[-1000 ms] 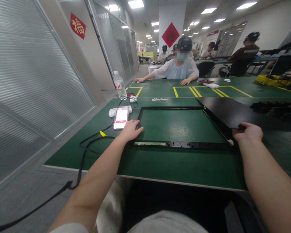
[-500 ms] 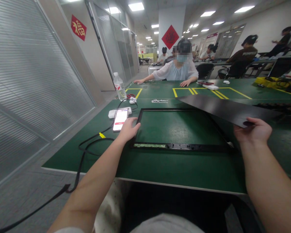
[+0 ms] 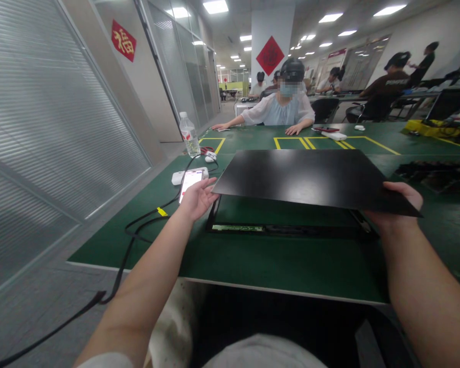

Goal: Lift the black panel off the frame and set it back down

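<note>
A thin, glossy black rectangular panel is held in the air above a black rectangular frame. My right hand grips its right edge, thumb on top and the other fingers hidden underneath. At the panel's left corner is my left hand, palm turned up and fingers apart; whether they touch the edge I cannot tell. The frame lies flat on the green table, with a green circuit strip along its near side. Its far side is hidden by the panel.
Left of the frame are a lit phone, a white power bank-like block, a black cable and a water bottle. Across the table sits a masked person with both hands on it. Dark strip-like parts lie at right.
The panel has swung left and levelled out over the frame. My left hand has left the frame's left side and turned palm up at the panel's corner. My right hand keeps its grip.
</note>
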Available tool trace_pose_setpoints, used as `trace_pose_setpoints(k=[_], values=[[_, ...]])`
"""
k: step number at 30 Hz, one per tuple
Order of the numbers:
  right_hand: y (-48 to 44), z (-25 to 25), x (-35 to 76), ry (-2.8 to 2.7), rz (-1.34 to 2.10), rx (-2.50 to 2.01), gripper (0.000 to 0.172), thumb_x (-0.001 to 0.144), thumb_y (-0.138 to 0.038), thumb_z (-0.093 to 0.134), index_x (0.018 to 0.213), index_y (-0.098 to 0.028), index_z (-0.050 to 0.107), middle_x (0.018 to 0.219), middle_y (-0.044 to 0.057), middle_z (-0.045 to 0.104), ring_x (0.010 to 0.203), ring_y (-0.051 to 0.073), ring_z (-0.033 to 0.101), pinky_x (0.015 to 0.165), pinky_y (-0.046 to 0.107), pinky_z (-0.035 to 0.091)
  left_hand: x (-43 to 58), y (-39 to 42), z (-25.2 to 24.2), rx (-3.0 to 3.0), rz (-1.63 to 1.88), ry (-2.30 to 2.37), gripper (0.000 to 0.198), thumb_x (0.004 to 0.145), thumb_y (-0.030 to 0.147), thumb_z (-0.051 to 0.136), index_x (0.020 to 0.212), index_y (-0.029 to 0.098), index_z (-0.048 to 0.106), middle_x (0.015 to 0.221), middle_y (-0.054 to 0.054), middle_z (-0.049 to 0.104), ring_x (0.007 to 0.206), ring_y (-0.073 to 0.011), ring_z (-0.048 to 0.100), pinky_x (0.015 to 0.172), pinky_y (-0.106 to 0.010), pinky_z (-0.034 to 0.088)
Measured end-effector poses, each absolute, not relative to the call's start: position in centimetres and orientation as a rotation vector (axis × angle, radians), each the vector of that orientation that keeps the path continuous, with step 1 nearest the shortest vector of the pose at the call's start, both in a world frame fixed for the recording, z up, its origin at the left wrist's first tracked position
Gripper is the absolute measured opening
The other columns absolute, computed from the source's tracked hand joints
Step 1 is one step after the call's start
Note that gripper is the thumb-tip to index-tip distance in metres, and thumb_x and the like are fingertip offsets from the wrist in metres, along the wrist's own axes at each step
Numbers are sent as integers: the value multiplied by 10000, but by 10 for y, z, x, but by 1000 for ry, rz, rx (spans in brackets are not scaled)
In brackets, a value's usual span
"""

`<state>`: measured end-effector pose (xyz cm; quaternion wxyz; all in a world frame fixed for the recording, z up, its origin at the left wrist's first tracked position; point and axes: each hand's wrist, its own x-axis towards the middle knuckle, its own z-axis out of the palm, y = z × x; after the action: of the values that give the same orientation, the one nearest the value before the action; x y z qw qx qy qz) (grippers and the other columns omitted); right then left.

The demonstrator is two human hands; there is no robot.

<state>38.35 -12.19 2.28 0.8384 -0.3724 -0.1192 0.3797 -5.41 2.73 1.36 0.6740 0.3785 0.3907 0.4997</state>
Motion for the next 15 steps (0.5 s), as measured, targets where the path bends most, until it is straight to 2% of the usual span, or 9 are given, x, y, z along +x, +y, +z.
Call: trace_pose_setpoints(k=[2, 4, 8, 12, 15], values=[[-121, 21, 385, -288, 870, -846, 364, 561, -165, 599, 910, -206, 692, 918, 90, 760, 880, 290, 749, 849, 500, 646, -55, 26, 17, 821, 1147, 864, 344, 831, 111, 654, 1165, 114, 737, 898, -81, 797, 756, -162, 775, 695, -219, 643], [-120, 19, 388, -310, 938, -922, 365, 562, -158, 613, 914, -206, 698, 885, 92, 759, 867, 294, 751, 848, 495, 647, -57, 25, 20, 793, 1159, 832, 395, 786, 66, 648, 1162, 125, 753, 853, -52, 795, 676, -134, 752, 613, -175, 613], [-118, 15, 394, -328, 1022, -1062, 360, 603, -133, 623, 950, -191, 702, 840, 85, 755, 727, 251, 726, 687, 409, 651, -60, 23, 27, 700, 1221, 757, 354, 783, 53, 634, 1105, 134, 758, 796, -26, 783, 586, -95, 709, 535, -124, 570], [-116, 12, 397, -369, 1114, -1249, 329, 632, -93, 637, 947, -169, 694, 763, 80, 735, 545, 222, 655, 481, 349, 578, -61, 23, 33, 609, 1283, 738, 252, 783, 55, 596, 969, 129, 748, 721, -2, 752, 521, -70, 651, 493, -103, 536], [-117, 10, 394, -397, 1137, -1253, 327, 619, -54, 668, 919, -183, 693, 715, 62, 719, 541, 231, 672, 479, 337, 578, -64, 23, 35, 638, 1326, 712, 238, 764, 68, 579, 919, 127, 749, 718, 5, 746, 520, -66, 630, 482, -105, 521]])
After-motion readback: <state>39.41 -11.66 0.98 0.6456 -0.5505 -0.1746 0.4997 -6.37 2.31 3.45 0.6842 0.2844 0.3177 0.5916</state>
